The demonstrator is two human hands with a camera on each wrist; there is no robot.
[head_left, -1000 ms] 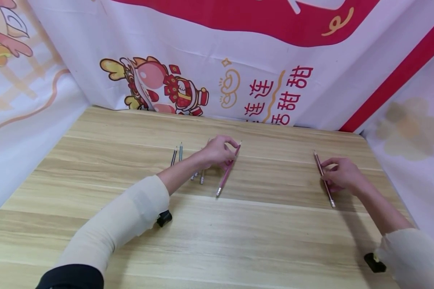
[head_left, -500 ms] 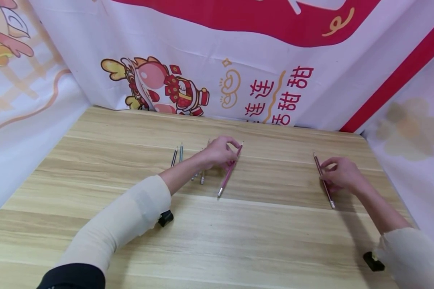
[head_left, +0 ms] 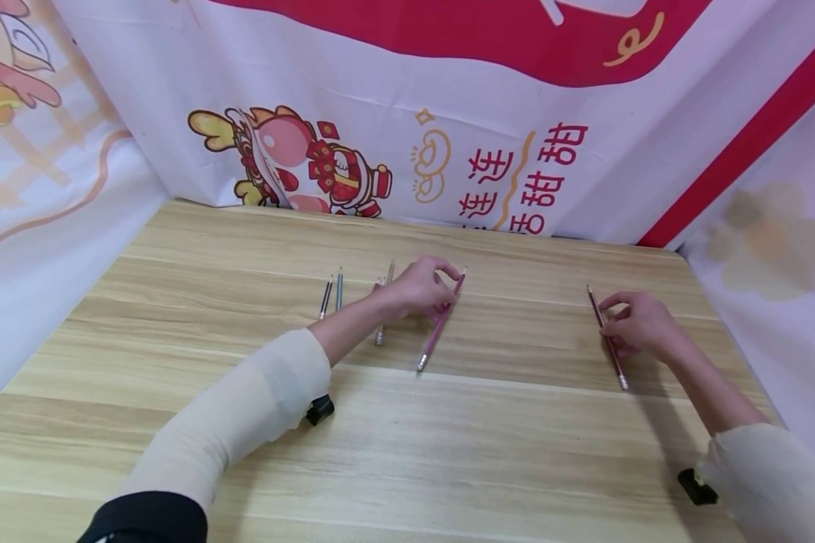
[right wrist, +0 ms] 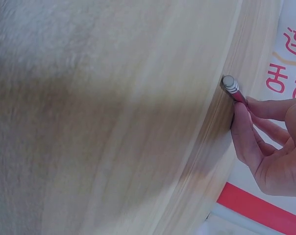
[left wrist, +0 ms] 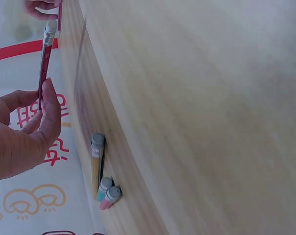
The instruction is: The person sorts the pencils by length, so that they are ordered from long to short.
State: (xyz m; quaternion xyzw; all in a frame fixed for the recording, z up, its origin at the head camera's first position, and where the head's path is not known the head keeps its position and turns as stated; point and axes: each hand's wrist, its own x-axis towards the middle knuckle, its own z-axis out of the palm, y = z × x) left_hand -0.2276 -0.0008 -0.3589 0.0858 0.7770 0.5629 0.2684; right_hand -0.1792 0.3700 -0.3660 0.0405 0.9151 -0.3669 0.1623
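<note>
In the head view my left hand [head_left: 421,288] pinches a pink-red pencil [head_left: 436,339] between thumb and fingers, its eraser end pointing toward me. The left wrist view shows that pencil [left wrist: 46,54] raised over the table. Farther right, my right hand [head_left: 641,323] pinches a dark red pencil [head_left: 614,353], also eraser end nearest me. From the right wrist that pencil's eraser [right wrist: 229,82] appears close over the wood, at the tips of my right hand's fingers [right wrist: 242,129]. Several other pencils lie left of my left hand, among them a teal pencil [head_left: 340,286] and a black pencil [head_left: 326,296].
The wood-grain table [head_left: 516,452] reaches back to a printed cloth [head_left: 421,90]. My left forearm partly covers the loose pencils. Close together in the left wrist view are a yellowish pencil [left wrist: 96,169], a teal-ended one and a pink-ended one [left wrist: 110,198].
My left hand has shifted slightly to the right with its pencil, uncovering more of the pencils behind it. The right hand and its pencil have stayed almost in place.
</note>
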